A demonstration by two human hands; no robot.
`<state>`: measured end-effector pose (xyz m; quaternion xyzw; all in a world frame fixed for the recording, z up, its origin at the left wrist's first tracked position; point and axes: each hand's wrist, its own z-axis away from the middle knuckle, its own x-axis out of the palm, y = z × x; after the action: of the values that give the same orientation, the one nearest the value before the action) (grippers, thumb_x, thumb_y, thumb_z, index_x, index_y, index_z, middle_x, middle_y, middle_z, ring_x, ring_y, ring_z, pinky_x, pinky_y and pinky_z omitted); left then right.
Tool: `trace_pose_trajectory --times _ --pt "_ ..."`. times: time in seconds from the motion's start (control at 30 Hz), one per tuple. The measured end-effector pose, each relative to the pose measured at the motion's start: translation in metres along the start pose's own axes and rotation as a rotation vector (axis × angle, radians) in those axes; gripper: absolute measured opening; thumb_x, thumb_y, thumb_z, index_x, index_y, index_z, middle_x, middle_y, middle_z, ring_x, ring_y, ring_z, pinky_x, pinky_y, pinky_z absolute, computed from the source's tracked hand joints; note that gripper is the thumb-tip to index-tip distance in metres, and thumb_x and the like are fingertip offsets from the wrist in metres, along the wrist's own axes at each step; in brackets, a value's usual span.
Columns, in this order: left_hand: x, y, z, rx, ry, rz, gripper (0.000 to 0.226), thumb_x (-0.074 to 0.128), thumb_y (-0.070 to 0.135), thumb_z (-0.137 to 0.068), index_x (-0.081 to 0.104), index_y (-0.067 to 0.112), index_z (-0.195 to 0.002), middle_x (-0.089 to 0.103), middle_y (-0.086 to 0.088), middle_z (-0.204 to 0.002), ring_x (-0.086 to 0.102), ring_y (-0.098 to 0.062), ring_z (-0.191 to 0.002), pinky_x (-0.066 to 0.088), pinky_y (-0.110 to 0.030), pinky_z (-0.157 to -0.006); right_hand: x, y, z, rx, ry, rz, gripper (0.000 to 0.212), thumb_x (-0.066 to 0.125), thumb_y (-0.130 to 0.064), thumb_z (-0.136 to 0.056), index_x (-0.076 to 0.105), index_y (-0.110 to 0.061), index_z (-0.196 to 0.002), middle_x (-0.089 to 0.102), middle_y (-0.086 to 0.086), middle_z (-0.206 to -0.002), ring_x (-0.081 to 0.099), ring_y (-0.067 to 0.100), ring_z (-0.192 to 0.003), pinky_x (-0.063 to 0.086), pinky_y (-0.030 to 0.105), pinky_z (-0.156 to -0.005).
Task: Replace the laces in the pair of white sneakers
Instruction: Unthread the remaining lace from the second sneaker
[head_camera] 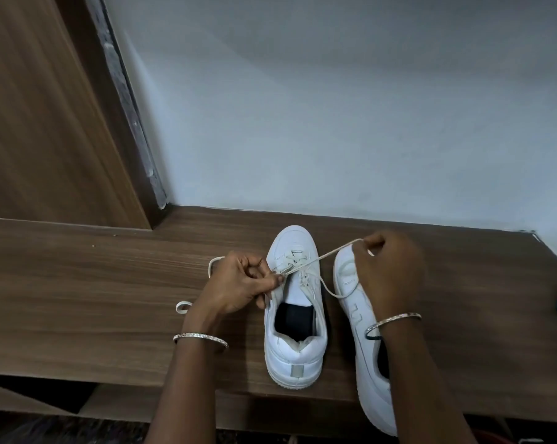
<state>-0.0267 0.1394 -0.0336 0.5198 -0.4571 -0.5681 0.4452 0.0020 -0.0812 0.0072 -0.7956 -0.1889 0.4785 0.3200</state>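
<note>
Left hand (238, 285) and right hand (391, 270) pinch a sneaker (294, 350) lace (333, 250).

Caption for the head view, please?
Left hand pinches the lace over the upright sneaker; right hand holds the other end taut.

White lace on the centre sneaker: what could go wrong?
1. The right hand pulls the flat white lace taut; if the left hand loosens its pinch, the lace may slip from the eyelets.
2. The second white sneaker overhangs the edge of the brown wooden table under the right forearm; a nudge could drop it.
</note>
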Motion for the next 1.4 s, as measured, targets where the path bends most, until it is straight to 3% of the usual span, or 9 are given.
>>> trace_pose_trajectory --times 0.1,0.2,0.33,0.57,0.73,0.93,1.07,1.17,1.4 --pt "0.001 0.001 0.001 -0.002 -0.002 -0.008 0.026 0.077 0.009 -0.085 0.063 -0.001 -0.066 0.064 -0.013 -0.049 0.055 -0.013 -0.037 0.045 -0.021 -0.049 -0.002 0.006 -0.002 0.042 -0.086 0.102 0.003 0.069 -0.024 -0.077 0.066 -0.025 -0.077 0.07 -0.003 -0.089 0.064 0.03 -0.095 0.053 0.049 -0.083" --pt "0.002 0.002 0.001 -0.006 0.003 0.0 0.025 0.077 0.007 -0.084 0.062 0.0 -0.065 0.063 -0.011 -0.049 0.055 -0.012 -0.036 0.044 -0.021 -0.046 0.005 -0.007 0.005 -0.151 -0.201 0.022 0.014 0.07 -0.024 -0.076 0.072 -0.028 -0.089 0.071 -0.007 -0.097 0.063 0.025 -0.101 0.05 0.048 -0.09" --pt "0.001 0.005 0.002 -0.01 -0.001 -0.005 0.024 0.076 0.007 -0.085 0.063 -0.003 -0.068 0.064 -0.01 -0.049 0.056 -0.013 -0.037 0.045 -0.022 -0.046 0.021 -0.025 0.018 -0.341 -0.473 0.182 0.021 0.072 -0.051 -0.079 0.074 -0.033 -0.09 0.066 -0.013 -0.098 0.057 0.015 -0.104 0.039 0.039 -0.088" --pt "0.0 0.004 0.003 -0.012 0.0 -0.017 0.025 0.076 0.006 -0.086 0.063 0.003 -0.065 0.064 -0.013 -0.05 0.055 -0.013 -0.036 0.043 -0.019 -0.045 0.021 -0.027 0.02 -0.299 -0.362 0.208 0.012 0.07 -0.039 -0.089 0.07 -0.03 -0.082 0.068 -0.012 -0.094 0.057 0.014 -0.102 0.03 0.038 -0.086" --pt "0.001 0.003 0.002 -0.007 -0.005 -0.03 0.026 0.076 0.006 -0.086 0.062 0.004 -0.064 0.063 -0.01 -0.049 0.055 -0.013 -0.036 0.043 -0.021 -0.047 -0.005 -0.001 -0.005 -0.062 -0.072 0.128 0.016 0.071 -0.027 -0.088 0.068 -0.023 -0.073 0.071 -0.003 -0.084 0.066 0.027 -0.09 0.051 0.046 -0.084" --pt "0.012 0.005 -0.004 0.055 0.134 -0.258 0.013 0.075 0.028 -0.071 0.066 0.027 -0.08 0.058 0.01 -0.058 0.049 -0.01 -0.052 0.042 -0.027 -0.056 -0.007 -0.004 0.002 -0.086 -0.283 0.183 0.019 0.065 -0.01 -0.08 0.07 -0.028 -0.081 0.069 -0.014 -0.092 0.062 0.02 -0.103 0.045 0.038 -0.092" --pt "0.029 0.008 -0.011 0.151 0.173 -0.602 0.025 0.068 0.033 -0.073 0.067 0.041 -0.097 0.061 0.012 -0.077 0.055 -0.003 -0.066 0.049 -0.031 -0.064 -0.002 -0.022 0.01 -0.133 -0.493 0.068 0.007 0.076 -0.029 -0.076 0.071 -0.028 -0.08 0.07 -0.014 -0.075 0.065 0.005 -0.08 0.054 0.035 -0.081" --pt "0.037 0.011 -0.013 0.129 0.272 -0.718 0.022 0.069 0.031 -0.082 0.07 0.04 -0.101 0.065 0.012 -0.088 0.061 -0.01 -0.089 0.05 -0.032 -0.073 0.0 -0.028 0.018 -0.076 -0.771 0.13 0.038 0.088 -0.044 -0.062 0.065 -0.026 -0.088 0.069 -0.009 -0.085 0.066 0.01 -0.083 0.056 0.035 -0.08" --pt "0.049 0.015 -0.013 0.047 0.467 -0.756 0.014 0.069 0.042 -0.079 0.071 0.036 -0.092 0.069 0.016 -0.085 0.065 -0.013 -0.089 0.049 -0.029 -0.069 0.008 -0.03 0.027 -0.162 -0.572 0.236 0.025 0.072 -0.03 -0.077 0.064 -0.008 -0.085 0.069 0.005 -0.085 0.061 0.022 -0.09 0.05 0.034 -0.074"
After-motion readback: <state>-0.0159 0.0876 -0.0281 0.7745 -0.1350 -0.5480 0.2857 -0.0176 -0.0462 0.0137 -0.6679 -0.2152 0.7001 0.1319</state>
